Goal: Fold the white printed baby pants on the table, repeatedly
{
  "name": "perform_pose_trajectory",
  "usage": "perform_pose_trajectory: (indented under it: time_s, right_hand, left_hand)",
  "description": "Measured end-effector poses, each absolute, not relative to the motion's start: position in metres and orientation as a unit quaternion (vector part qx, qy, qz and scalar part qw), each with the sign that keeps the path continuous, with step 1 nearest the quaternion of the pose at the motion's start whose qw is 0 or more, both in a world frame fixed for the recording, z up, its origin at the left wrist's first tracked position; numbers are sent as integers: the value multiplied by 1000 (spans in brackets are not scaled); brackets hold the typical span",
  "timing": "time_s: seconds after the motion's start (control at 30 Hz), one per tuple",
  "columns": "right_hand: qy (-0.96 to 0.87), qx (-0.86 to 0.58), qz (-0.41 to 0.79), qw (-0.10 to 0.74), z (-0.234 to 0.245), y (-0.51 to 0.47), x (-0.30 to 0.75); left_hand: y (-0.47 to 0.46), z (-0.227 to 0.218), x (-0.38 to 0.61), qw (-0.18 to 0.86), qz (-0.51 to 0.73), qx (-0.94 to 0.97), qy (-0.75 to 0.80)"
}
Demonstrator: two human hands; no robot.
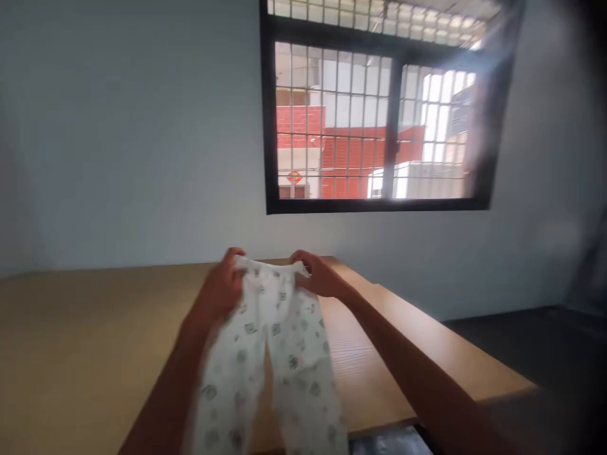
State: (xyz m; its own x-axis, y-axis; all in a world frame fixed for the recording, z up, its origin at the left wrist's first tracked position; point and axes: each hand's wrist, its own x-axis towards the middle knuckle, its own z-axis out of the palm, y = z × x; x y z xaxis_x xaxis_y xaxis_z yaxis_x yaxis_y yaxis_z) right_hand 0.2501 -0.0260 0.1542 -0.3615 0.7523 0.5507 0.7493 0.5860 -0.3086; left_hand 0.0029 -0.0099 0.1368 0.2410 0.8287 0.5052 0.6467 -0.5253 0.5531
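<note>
A pair of white trousers [279, 303] with small green and dark printed motifs hangs between my hands, waistband at the top and legs toward me. My left hand [229, 278] is closed on the left end of the waistband. At the other end, my right hand [315, 273] grips the waistband's right corner, where a bit of cloth folds outward. The waistband is stretched fairly straight between them. Both trouser legs run down past the lower edge of the view, slightly blurred, with a gap between them.
A light wooden table [118, 341] spreads beneath the trousers, its right edge running diagonally. A dark object [389, 442] shows at the bottom, by the near edge. Behind stand a pale wall [142, 139] and a dark-framed window [332, 205] with bars.
</note>
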Motion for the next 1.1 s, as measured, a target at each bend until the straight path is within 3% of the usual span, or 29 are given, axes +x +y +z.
perform_pose_trajectory:
  time_s: [0.13,0.3,0.4,0.57,0.83,0.93,1.1]
  right_hand:
    - [-842,-467,11,268,88,40,253]
    - [-872,-442,-3,210,24,37,255]
    - [-876,-447,-17,182,17,38,255]
    - [-854,-493,-49,162,20,52,269]
    - [-851,-484,-102,177,22,15,281]
    - [-898,-396,-79,176,26,-32,285]
    - [-914,-360,24,187,35,-124,300]
  left_hand:
    - [-6,108,8,78,197,797,565]
    - [-73,40,44,158,103,890,415]
    - [-128,7,56,212,133,918,308]
    - [-141,-13,41,201,106,928,295]
    - [-132,-4,-29,149,38,879,452]
    - [-144,-17,-57,150,73,868,468]
    - [-167,-26,-120,204,308,801,471]
